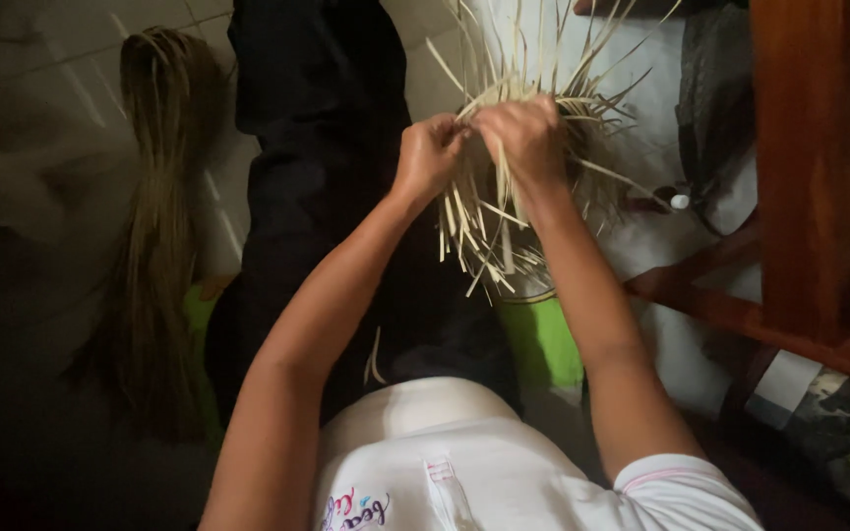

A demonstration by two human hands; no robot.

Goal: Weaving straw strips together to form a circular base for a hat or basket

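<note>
Straw weaving (504,187) gripped by left hand (428,152) and right hand (526,133), fingers closed.
Loose strips fan outward everywhere; wooden chair (799,197) close right, open floor (61,59) left.

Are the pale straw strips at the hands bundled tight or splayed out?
Splayed out: the pale straw strips fan loose in every direction around the left hand and right hand gripping them.

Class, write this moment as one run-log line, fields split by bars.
left hand pinching pale strips | right hand gripping strips | woven strip piece half-made, loose ends splayed | fibre bundle lying on floor to the left
</note>
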